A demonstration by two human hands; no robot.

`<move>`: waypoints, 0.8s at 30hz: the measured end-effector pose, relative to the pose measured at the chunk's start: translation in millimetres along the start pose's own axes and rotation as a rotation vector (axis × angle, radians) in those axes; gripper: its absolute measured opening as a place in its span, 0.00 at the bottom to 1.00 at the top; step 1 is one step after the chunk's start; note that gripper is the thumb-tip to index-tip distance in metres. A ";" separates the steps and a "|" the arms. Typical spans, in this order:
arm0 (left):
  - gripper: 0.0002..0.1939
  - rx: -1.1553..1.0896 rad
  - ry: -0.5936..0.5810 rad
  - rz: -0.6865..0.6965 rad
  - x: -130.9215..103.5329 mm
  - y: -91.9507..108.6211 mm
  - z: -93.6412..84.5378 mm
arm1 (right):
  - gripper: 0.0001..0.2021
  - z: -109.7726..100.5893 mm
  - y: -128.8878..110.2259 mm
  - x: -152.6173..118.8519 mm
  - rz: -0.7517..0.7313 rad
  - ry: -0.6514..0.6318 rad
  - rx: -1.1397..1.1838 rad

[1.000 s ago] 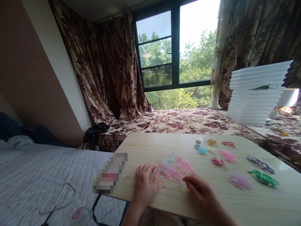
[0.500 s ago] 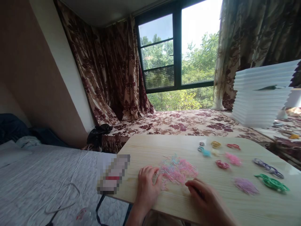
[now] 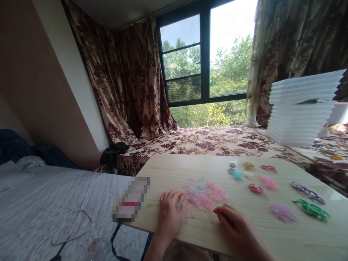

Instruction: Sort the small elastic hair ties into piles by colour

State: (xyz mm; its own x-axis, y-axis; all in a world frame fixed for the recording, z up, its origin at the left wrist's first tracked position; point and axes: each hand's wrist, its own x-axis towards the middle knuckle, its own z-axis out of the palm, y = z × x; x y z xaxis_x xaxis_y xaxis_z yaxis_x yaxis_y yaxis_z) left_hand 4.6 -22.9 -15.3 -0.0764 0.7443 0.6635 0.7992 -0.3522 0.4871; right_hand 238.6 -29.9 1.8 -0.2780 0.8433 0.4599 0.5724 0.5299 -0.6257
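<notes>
A loose pile of thin pink, blue and lilac strands (image 3: 206,195) lies on the pale wooden table (image 3: 168,168). My left hand (image 3: 172,208) rests at the pile's left edge, its fingers curved and thumb apart, with nothing visible held. To the right and nearer me is my right hand (image 3: 231,219), its thumb and index finger pressed together close to the pile's lower edge. Whatever may be between those fingertips is too small to make out. Separate small heaps lie farther right: lilac strands (image 3: 282,212), pink strands (image 3: 268,182) and blue strands (image 3: 237,175).
Green bands (image 3: 312,209), purple bands (image 3: 307,193), red bands (image 3: 255,188) and yellow bands (image 3: 248,166) lie on the table's right. A blurred-out object (image 3: 132,199) sits at its left edge. A bed (image 3: 67,195) is at left; white foam sheets (image 3: 301,108) stand behind right.
Both hands stay in nearly the same place by the pile. The whole view has shifted very slightly.
</notes>
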 end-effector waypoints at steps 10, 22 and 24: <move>0.06 -0.001 -0.008 0.004 0.0 -0.7 0.7 | 0.16 -2.4 -3.4 0.7 0.013 -0.031 -0.009; 0.07 -0.006 0.001 0.005 0.0 0.9 -0.5 | 0.15 -1.2 -3.4 0.3 0.024 -0.033 -0.005; 0.07 -0.004 0.004 0.006 0.0 0.7 -0.3 | 0.15 -2.4 -4.6 0.0 0.028 -0.038 -0.002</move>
State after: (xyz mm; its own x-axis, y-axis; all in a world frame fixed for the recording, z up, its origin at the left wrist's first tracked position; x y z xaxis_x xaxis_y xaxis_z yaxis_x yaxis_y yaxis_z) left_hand 5.0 -23.3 -14.8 -0.0741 0.7400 0.6685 0.7975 -0.3585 0.4853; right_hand 237.8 -32.6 6.2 -0.2912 0.8606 0.4178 0.5818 0.5060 -0.6368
